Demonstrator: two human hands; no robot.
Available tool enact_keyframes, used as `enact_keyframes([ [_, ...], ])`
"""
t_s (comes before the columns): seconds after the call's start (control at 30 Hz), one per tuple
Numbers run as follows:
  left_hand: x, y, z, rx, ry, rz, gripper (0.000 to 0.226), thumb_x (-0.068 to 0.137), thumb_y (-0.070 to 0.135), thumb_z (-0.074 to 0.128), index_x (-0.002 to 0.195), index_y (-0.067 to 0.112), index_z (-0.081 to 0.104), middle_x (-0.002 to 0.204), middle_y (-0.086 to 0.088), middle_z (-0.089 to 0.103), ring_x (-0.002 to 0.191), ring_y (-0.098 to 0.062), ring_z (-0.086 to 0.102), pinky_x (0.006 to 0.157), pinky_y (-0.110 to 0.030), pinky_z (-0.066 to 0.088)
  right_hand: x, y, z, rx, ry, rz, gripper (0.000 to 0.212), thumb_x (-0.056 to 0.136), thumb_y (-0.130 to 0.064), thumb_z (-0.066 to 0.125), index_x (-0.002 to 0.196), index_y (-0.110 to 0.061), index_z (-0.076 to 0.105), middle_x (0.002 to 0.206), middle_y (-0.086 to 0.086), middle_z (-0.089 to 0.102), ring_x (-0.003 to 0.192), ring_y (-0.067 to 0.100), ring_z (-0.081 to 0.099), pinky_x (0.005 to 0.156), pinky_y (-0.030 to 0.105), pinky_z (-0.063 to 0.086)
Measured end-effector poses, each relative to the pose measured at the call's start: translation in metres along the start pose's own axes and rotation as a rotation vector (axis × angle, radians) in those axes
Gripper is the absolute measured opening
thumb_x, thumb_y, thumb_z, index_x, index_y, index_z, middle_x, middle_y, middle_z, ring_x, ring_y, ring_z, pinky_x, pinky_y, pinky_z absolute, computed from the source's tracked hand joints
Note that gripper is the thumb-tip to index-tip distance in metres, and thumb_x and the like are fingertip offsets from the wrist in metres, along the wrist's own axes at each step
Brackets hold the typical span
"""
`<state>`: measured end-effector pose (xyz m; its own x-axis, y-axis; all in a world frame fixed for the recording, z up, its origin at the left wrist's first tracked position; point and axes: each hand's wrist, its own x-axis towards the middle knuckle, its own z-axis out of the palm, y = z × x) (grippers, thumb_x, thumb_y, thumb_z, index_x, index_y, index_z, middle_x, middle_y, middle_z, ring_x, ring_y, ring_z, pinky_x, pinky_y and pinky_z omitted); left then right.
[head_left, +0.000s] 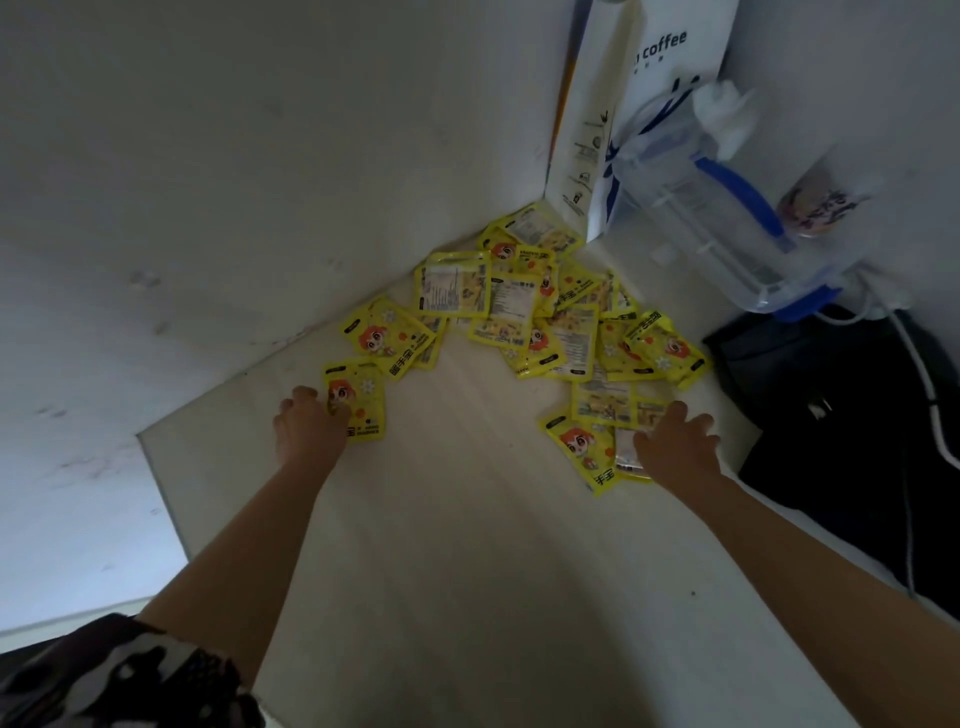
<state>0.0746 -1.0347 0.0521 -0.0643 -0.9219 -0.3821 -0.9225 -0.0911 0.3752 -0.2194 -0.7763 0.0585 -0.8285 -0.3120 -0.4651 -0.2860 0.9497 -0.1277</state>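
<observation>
Both bare arms stretch forward from the near edge across the white worktop (467, 545), forearms nearly straight and angled in towards the corner. The left hand (310, 422) is knuckles-up with its fingers curled down, gripping the left edge of a yellow hand-warmer packet (361, 402), which lies flat and is the nearest packet on that side. The right hand (678, 448) is palm-down with its fingers spread and relaxed. It rests on a pale-backed packet (626, 453) just beside a face-up packet (582, 447) and holds nothing.

The heap of packets (519, 306) arcs between the two hands and fills the corner, where the wall (208, 208) bounds the worktop on the left. A paper coffee bag (660, 67) and a clear jug with blue trim (727, 223) crowd the far right, and a black bag (857, 426) with a white cable (930, 395) closes off the right edge. Bare worktop lies between the forearms.
</observation>
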Motion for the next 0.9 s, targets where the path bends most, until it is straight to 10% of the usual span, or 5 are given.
enact_keyframes([
  [0.57, -0.005, 0.024, 0.018, -0.060, -0.066, -0.047, 0.078, 0.073, 0.016, 0.078, 0.137, 0.006, 0.035, 0.127, -0.025, 0.051, 0.119, -0.042, 0.049, 0.096, -0.047, 0.044, 0.017, -0.003, -0.005, 0.362, -0.151, 0.178, 0.076, 0.080, -0.032, 0.074, 0.130, 0.002, 0.028, 0.133, 0.030, 0.040, 0.118, 0.044, 0.047, 0.087, 0.042, 0.045],
  [0.9, -0.035, 0.005, 0.018, -0.368, -0.106, -0.142, 0.046, 0.063, 0.012, 0.085, 0.105, 0.012, 0.066, 0.097, -0.011, 0.070, 0.087, -0.030, 0.067, 0.077, -0.041, 0.055, 0.009, 0.028, -0.004, 0.548, -0.185, 0.208, 0.035, 0.072, -0.023, 0.081, 0.098, -0.004, 0.068, 0.097, 0.018, 0.070, 0.088, 0.033, 0.067, 0.081, 0.044, 0.057],
])
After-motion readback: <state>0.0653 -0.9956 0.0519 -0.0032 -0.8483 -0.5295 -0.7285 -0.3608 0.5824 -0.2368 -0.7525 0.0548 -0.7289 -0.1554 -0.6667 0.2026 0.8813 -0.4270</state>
